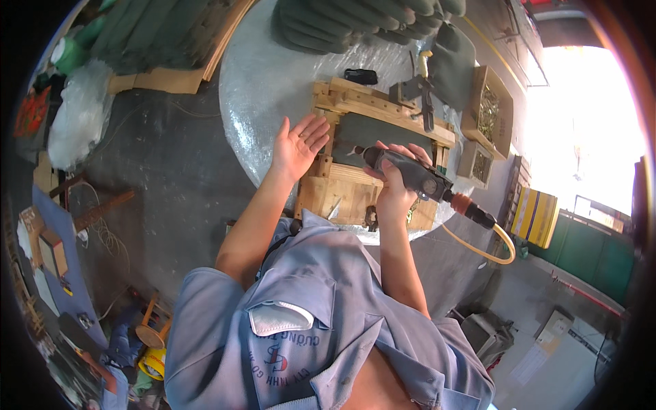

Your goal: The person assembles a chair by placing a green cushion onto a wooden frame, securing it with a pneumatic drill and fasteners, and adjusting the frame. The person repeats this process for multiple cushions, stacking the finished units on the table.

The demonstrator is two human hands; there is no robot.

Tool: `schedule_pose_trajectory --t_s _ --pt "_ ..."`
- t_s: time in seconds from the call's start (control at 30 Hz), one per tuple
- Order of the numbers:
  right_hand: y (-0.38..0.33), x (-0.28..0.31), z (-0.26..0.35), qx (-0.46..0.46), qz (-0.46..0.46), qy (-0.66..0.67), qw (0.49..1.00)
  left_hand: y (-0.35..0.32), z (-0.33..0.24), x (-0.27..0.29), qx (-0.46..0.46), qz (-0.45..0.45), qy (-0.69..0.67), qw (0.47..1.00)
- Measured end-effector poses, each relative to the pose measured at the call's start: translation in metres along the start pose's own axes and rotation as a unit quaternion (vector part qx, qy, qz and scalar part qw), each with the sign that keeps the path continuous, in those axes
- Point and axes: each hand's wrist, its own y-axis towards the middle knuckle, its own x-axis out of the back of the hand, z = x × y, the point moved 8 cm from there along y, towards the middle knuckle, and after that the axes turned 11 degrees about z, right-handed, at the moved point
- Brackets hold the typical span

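My left hand [299, 147] is raised, palm up with the fingers stretched out, beside the left end of a wooden frame [396, 116]. Nothing visible lies in it. In my right hand [395, 188] is a dark air-powered driver [413, 172], gripped round its body and tilted so its nose points left. A yellow air hose [507, 254] runs from the driver's rear end. Below the driver, the wooden frame surrounds a dark grey-green panel [369, 130]. A pale wooden box-like base [318, 198] stands at the near side, with small metal parts on it.
The round table [249, 82] is wrapped in clear plastic. Stacked dark green cushion-like pieces [328, 24] lie at its far side. A black object [361, 76] lies behind the frame. To the right stand a box of metal hardware [486, 113] and a smaller one [475, 164].
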Motion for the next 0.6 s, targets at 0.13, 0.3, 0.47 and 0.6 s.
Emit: schedule_pose_trajectory --t_s 0.13,0.3,0.47,0.6 --pt "-0.017 0.003 0.017 0.018 0.009 0.040 0.999 0.003 0.033 -0.014 0.052 0.035 0.062 0.996" --pt "-0.027 0.003 0.020 0.023 0.017 0.037 0.999 0.001 0.054 -0.023 0.086 0.050 0.265 0.959" --pt "-0.033 0.005 0.017 0.028 0.008 -0.003 1.000 -0.003 0.058 -0.031 0.090 0.069 0.291 0.950" --pt "-0.037 0.002 0.021 0.045 0.020 0.047 0.998 -0.001 0.054 -0.006 0.088 0.070 0.261 0.959"
